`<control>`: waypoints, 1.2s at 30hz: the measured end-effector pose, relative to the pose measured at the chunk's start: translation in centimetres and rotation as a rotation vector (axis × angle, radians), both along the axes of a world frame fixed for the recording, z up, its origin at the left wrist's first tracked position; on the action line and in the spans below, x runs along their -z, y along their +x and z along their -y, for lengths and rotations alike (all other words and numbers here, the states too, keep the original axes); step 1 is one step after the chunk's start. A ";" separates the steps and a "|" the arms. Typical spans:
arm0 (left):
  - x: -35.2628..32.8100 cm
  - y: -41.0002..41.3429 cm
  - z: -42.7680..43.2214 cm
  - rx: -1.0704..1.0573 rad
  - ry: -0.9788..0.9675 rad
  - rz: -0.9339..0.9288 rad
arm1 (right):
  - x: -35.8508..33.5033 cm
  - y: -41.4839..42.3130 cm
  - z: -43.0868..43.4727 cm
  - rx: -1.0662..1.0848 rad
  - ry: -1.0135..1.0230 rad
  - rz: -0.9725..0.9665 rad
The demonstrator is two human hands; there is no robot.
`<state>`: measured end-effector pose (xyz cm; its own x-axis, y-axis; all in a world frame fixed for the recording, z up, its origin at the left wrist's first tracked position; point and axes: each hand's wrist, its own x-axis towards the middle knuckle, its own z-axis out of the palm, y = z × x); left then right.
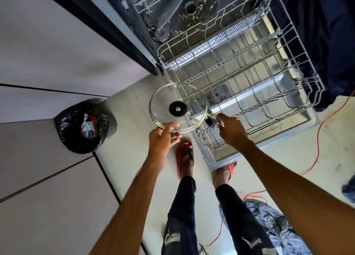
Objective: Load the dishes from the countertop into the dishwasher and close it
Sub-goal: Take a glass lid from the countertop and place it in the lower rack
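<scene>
Carefully — my left hand (163, 137) pinches the glass lid (177, 108) rim; right hand (230, 129) grips a second lid (212, 120) — brittle, slick.

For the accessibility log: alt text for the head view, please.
Left hand holds a glass pot lid by its rim above the empty lower dishwasher rack; right hand grips a second lid. A lined trash bin stands left.
</scene>
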<state>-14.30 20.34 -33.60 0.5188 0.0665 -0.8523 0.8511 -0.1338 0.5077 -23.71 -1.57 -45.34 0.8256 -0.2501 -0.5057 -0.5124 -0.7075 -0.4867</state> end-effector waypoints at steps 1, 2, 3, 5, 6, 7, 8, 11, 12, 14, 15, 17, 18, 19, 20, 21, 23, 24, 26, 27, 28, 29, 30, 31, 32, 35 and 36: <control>0.2 0.0 -0.2 0.000 -0.004 -0.001 | 0.3 0.1 -0.4 -0.003 -0.023 -0.037; 0.4 0.0 -0.3 -0.001 -0.009 -0.002 | 0.5 0.0 -0.9 -0.012 -0.051 -0.059; 0.5 0.0 -0.3 -0.004 -0.012 -0.005 | 0.9 -0.2 -1.5 -0.046 -0.084 -0.065; 0.9 0.0 -0.3 -0.008 -0.016 -0.012 | 1.3 -0.7 -2.9 -0.120 -0.134 -0.067; 1.0 -0.1 -0.3 -0.009 -0.019 -0.017 | 1.3 -1.0 -3.5 -0.129 -0.142 -0.065; 1.2 -0.1 -0.2 -0.008 -0.022 -0.022 | 1.4 -1.2 -3.9 -0.117 -0.148 -0.059; 1.2 -0.1 -0.2 -0.005 -0.026 -0.025 | 1.5 -1.4 -4.2 -0.081 -0.150 -0.052; 1.4 0.0 -0.1 0.018 -0.031 -0.028 | 1.4 -1.1 -4.3 0.008 -0.132 -0.038; 1.5 0.0 -0.1 0.023 -0.034 -0.029 | 1.3 -1.0 -4.1 0.015 -0.117 -0.038; 1.6 0.1 0.0 0.031 -0.039 -0.030 | 0.9 -0.8 -3.6 0.039 -0.082 -0.043; 1.7 0.2 0.0 0.038 -0.041 -0.030 | 0.6 -0.8 -3.2 0.065 -0.062 -0.044; 1.8 0.4 0.2 0.046 -0.046 -0.031 | 0.0 -0.9 -2.4 0.135 -0.035 -0.028; 1.9 0.6 0.3 0.047 -0.046 -0.032 | -0.3 -1.0 -2.0 0.169 -0.033 -0.010; 2.0 0.7 0.5 0.047 -0.045 -0.037 | -0.6 -1.2 -1.6 0.201 -0.040 0.010; 2.0 0.8 0.8 0.049 -0.044 -0.042 | -0.9 -1.3 -1.2 0.232 -0.044 0.036; 2.1 0.9 1.1 0.054 -0.044 -0.045 | -1.1 -1.4 -0.7 0.259 -0.052 0.066; 2.3 1.0 1.6 0.076 -0.047 -0.042 | -1.3 -1.1 0.2 0.283 -0.070 0.120; 2.4 0.9 1.9 0.089 -0.049 -0.042 | -1.1 -0.8 0.7 0.286 -0.074 0.130; 2.6 0.9 2.5 0.112 -0.051 -0.043 | -0.6 -0.1 1.4 0.273 -0.082 0.106; 2.8 0.8 2.8 0.121 -0.050 -0.045 | -0.1 0.0 1.5 0.260 -0.077 0.077; 3.0 0.8 3.0 0.126 -0.045 -0.046 | 0.3 0.1 1.3 0.244 -0.061 0.049; 3.2 0.8 3.3 0.132 -0.040 -0.049 | 0.7 -0.1 1.0 0.227 -0.045 0.025; 3.3 0.7 3.5 0.133 -0.038 -0.054 | 1.0 -0.4 0.6 0.217 -0.035 0.015; 3.3 0.7 3.8 0.133 -0.038 -0.056 | 1.1 -0.8 0.2 0.211 -0.031 0.014; 3.3 0.6 4.0 0.133 -0.038 -0.056 | 1.1 -1.1 -0.1 0.208 -0.040 0.023; 3.3 0.4 4.2 0.137 -0.032 -0.049 | 1.0 -2.0 -0.7 0.211 -0.091 0.041; 3.4 0.3 4.3 0.135 -0.030 -0.052 | 1.1 -2.2 -0.8 0.210 -0.097 0.024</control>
